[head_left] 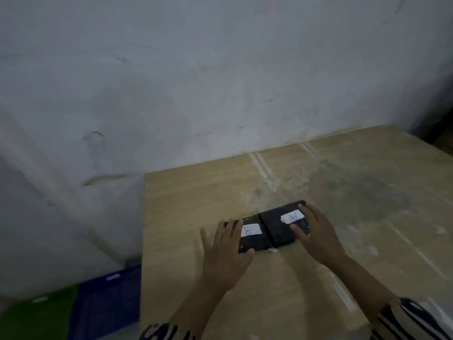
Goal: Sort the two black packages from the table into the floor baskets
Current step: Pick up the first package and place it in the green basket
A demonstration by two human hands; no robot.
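Two black packages lie side by side on the wooden table, each with a white handwritten label. My left hand rests on the left package, fingers over its left edge and thumb at its near edge. My right hand covers the right end of the right package, fingers over its far edge and thumb on top. Both packages sit flat on the table. On the floor to the left stand a blue basket and a green basket.
A grey plastered wall runs behind the table and the baskets. The table's left edge drops straight down beside the blue basket. Striped sleeves show at the bottom of the view.
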